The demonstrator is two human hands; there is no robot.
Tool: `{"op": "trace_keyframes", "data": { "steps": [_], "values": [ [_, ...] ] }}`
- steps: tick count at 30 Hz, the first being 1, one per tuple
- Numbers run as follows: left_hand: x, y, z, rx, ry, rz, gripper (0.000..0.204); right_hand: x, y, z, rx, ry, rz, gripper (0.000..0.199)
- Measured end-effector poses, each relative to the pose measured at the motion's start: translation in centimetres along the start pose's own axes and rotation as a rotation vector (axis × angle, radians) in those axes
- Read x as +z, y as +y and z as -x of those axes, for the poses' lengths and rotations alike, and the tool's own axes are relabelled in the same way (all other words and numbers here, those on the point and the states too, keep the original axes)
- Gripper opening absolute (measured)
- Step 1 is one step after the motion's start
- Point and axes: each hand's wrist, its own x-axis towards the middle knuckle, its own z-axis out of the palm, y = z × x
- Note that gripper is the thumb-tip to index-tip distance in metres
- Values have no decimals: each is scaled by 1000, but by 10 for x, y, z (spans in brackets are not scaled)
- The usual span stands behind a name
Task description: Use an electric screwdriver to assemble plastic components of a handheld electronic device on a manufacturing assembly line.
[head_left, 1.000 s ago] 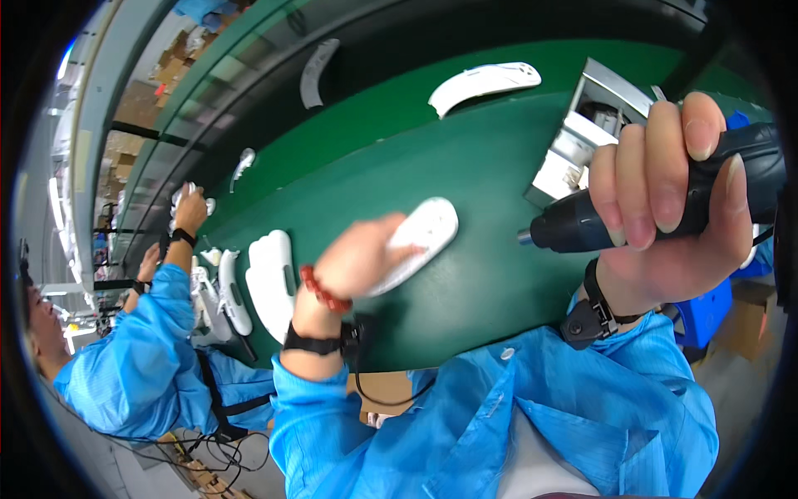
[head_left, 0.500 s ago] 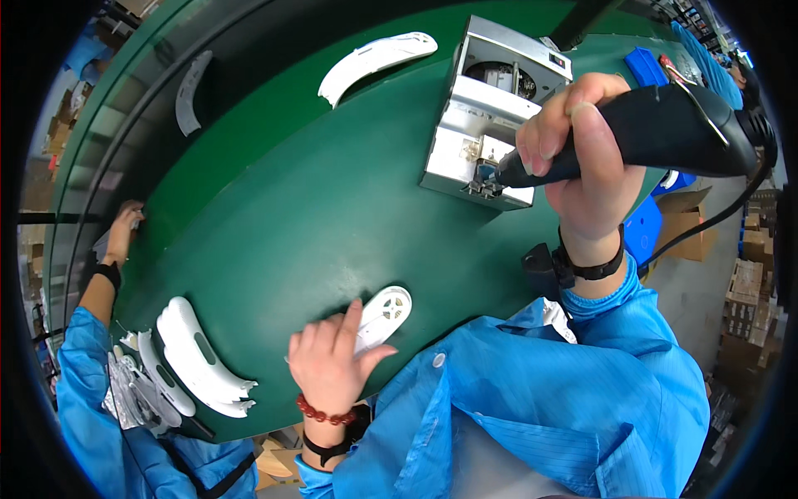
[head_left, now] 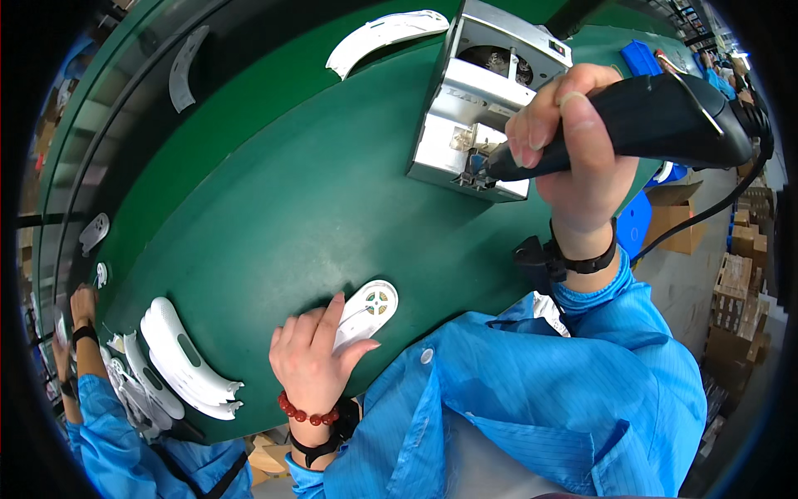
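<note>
My right hand [head_left: 582,133] is wrapped around a black electric screwdriver [head_left: 665,123] with a cable at its rear. The screwdriver's tip is at the pick-up end of a silver metal screw feeder [head_left: 470,121]; exactly what the tip touches is too small to tell. My left hand [head_left: 309,353] rests on the green table around a white oval plastic part [head_left: 371,309], index finger along one side and thumb on the other. A round patterned disc shows in the part's far end. Its near end is hidden under my palm.
Curved white covers [head_left: 189,358] lie at the left, beside smaller white and grey parts [head_left: 137,391]. Another white cover [head_left: 382,35] lies at the back, near the feeder. A co-worker's hand [head_left: 84,306] is at the far left. Blue bins [head_left: 642,60] stand at the right.
The view has shifted slightly. The co-worker's hand has drawn back toward the lower left, and two small white parts now show beyond it. Both my hands keep their holds.
</note>
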Motion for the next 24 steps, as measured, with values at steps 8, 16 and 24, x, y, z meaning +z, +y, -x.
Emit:
{"op": "trace_keyframes", "data": {
  "steps": [8, 16, 24],
  "values": [
    [1, 7, 2, -17, -44, 16, 65, 14, -2, 10, -60, -44, -2, 7],
    [16, 22, -22, 51, 37, 115, 60, 22, -10, 25, 62, -231, -138, 14],
    [16, 18, -23, -43, 20, 178, 52, 64, 11, 57, 123, -266, -412, 17]
  ]
}}
